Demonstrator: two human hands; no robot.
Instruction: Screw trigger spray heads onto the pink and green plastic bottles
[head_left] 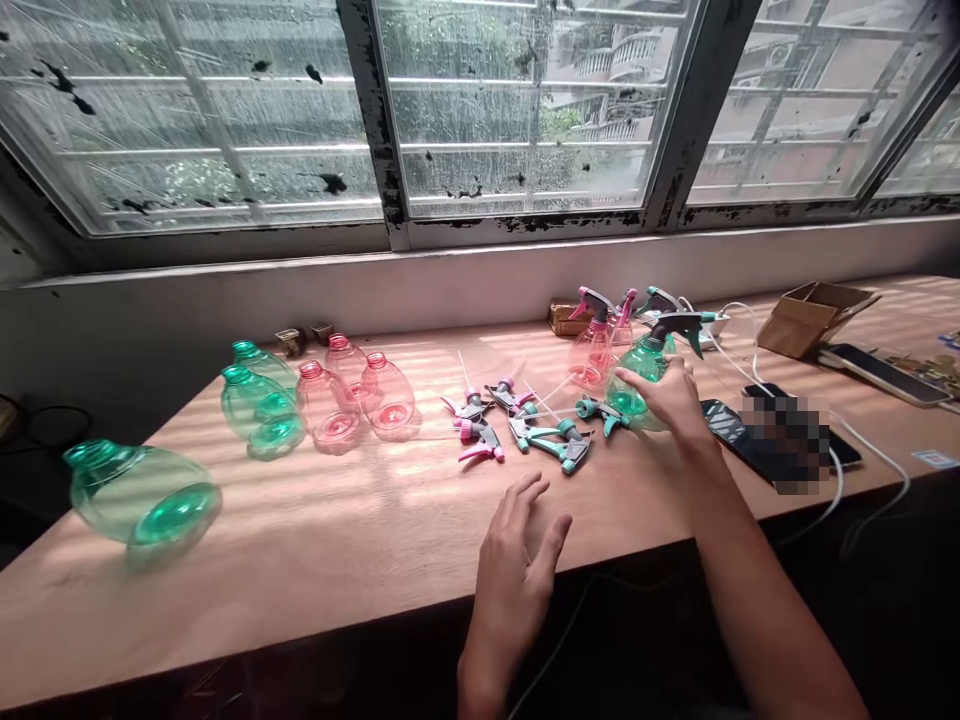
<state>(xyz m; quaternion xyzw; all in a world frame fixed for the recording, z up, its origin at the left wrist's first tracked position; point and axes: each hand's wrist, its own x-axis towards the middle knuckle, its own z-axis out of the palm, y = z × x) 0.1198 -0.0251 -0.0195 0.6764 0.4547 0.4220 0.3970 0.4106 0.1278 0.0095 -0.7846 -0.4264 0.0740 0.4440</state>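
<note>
My right hand (667, 395) is wrapped round the body of a green spray bottle (637, 370) topped with a grey and teal trigger head. My left hand (517, 540) hovers near the table's front edge, fingers apart and nothing in them. Ahead of it lies a heap of loose trigger spray heads, some grey and pink (480, 437), others grey and teal (571, 447), with thin white tubes. Just left of the held bottle stands a pink spray bottle (590, 355) with its head on. Another pink-headed one and a teal-headed one are partly hidden behind.
Open pink bottles (388, 395) and green bottles (262, 405) stand at the left, with one green bottle (142, 495) nearer the front edge. Phones (739, 435), white cables (874, 445) and a cardboard box (806, 318) lie to the right. A window runs behind the table (360, 545).
</note>
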